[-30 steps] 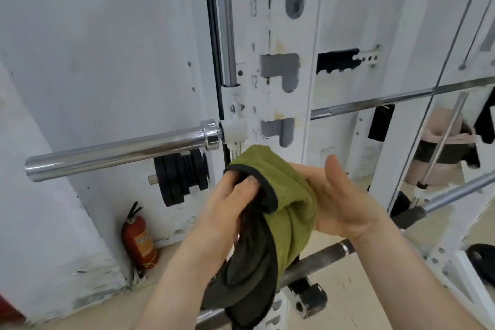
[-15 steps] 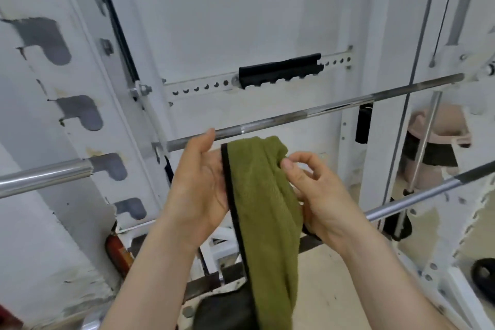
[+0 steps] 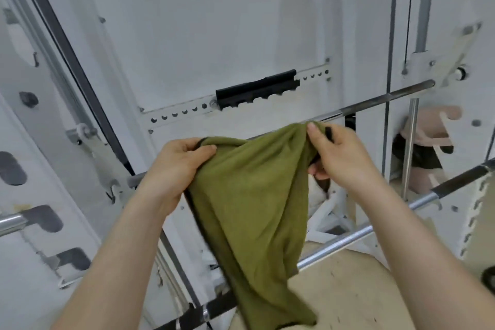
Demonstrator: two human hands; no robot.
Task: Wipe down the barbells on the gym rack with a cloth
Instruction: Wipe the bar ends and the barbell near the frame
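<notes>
the green cloth (image 3: pixel 249 195) is held up in front of the white rack (image 3: pixel 369 35), spread between both hands. its upper left corner is pinched by the left hand (image 3: pixel 174 169), thumb on top, and its upper right edge is bunched in the curled fingers of the right hand (image 3: pixel 340 158). the rest hangs loose. the upper barbell (image 3: pixel 385 98) runs just behind the cloth's top edge; whether it is touched yet cannot be told. the lower barbell (image 3: pixel 348 241) passes behind the hanging part.

the step in hand is judged to be laying the cloth over the upper barbell. it is done well if the top edge is kept taut, draped over, then wrapped fully round the shaft before being slid along.

compared with 0.5 s ago, the hands are set wider apart and the cloth is opened from 1 narrow fold into a broad sheet.
</notes>
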